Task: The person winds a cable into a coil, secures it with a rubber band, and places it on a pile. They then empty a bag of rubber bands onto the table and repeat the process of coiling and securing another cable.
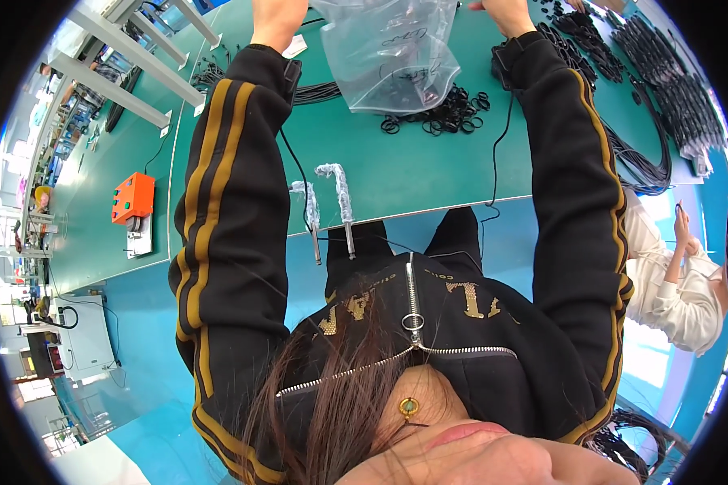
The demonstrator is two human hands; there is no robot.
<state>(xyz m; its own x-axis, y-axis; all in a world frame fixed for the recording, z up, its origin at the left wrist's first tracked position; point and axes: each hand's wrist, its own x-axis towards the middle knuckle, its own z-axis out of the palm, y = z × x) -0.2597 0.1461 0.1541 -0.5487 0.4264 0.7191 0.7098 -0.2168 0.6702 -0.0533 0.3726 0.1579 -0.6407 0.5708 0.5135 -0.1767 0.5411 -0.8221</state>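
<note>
At the top edge my left hand (277, 23) shows only its back and wrist; its fingers are cut off by the frame. It is beside the upper left of a clear plastic bag (364, 77) with dark handwriting. My right hand (506, 16) is to the right of the bag, apart from the part of it that shows. Only a fingertip or thumb of this hand points inward, so its grip cannot be made out. Beneath the bag's lower edge lies a pile of small black rings (459, 113). Both wrists wear dark bands.
Two hooked metal rods wrapped in plastic (344, 198) stick out at the green table's (429, 174) near edge. Black cable bundles (663, 73) lie at the right, and an orange box with buttons (133, 198) sits left. Another person in white (679, 283) sits at the right.
</note>
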